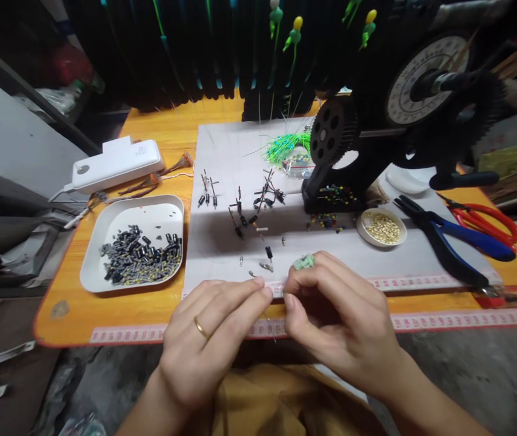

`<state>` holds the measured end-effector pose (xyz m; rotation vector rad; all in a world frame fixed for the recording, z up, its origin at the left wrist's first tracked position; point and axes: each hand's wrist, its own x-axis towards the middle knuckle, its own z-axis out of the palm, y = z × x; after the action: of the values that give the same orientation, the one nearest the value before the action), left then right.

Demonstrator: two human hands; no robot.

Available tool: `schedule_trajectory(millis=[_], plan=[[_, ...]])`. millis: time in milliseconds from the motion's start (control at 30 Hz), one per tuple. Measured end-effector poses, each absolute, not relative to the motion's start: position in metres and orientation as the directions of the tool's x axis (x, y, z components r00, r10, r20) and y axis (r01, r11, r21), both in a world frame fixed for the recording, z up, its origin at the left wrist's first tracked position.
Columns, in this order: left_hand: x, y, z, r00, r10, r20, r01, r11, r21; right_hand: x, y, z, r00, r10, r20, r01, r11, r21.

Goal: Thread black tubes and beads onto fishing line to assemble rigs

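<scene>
A wooden table (71,312) carries a tray (149,212) and white board (222,148).

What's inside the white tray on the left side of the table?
The white tray holds small gray pieces with yellow bits among them, and black cylinders. Whatever lies beneath the pile is covered and cannot be seen.

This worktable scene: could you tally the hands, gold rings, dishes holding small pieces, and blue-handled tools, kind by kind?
Hands: 2 (left hand and right hand)
Gold rings: 1 (gold ring on the left hand)
Dishes holding small pieces: 2 (square tray and round dish)
Blue-handled tools: 1 (pliers)
Total: 6
</scene>
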<state>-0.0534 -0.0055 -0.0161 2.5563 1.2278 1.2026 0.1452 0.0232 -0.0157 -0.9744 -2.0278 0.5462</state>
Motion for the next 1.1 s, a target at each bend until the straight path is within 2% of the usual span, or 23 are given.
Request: schedule_trajectory(millis=[133, 267, 467, 700, 1100], plan=[[-0.048, -0.004, -0.02, 0.335, 0.737, 0.586, 0.649, -0.632, 0.424, 0.147, 0.025, -0.018, -0.391, 0.76, 0.519, 0.491, 0.649, -0.581], [-0.042, 0.001, -0.017, 0.287, 0.804, 0.522, 0.666, -0.559, 0.495, 0.151, 0.027, -0.019, -0.428, 0.755, 0.498, 0.537, 0.655, -0.532], [-0.031, 0.011, -0.01, 0.279, 0.874, 0.399, 0.759, -0.455, 0.466, 0.162, 0.028, -0.02, -0.47, 0.763, 0.443, 0.605, 0.644, -0.467], [-0.025, 0.018, -0.007, 0.284, 0.918, 0.276, 0.762, -0.391, 0.516, 0.166, 0.027, -0.021, -0.465, 0.771, 0.434, 0.644, 0.631, -0.431], [-0.02, 0.021, -0.01, 0.242, 0.921, 0.306, 0.772, -0.373, 0.514, 0.174, 0.026, -0.023, -0.448, 0.793, 0.414, 0.672, 0.604, -0.428]])
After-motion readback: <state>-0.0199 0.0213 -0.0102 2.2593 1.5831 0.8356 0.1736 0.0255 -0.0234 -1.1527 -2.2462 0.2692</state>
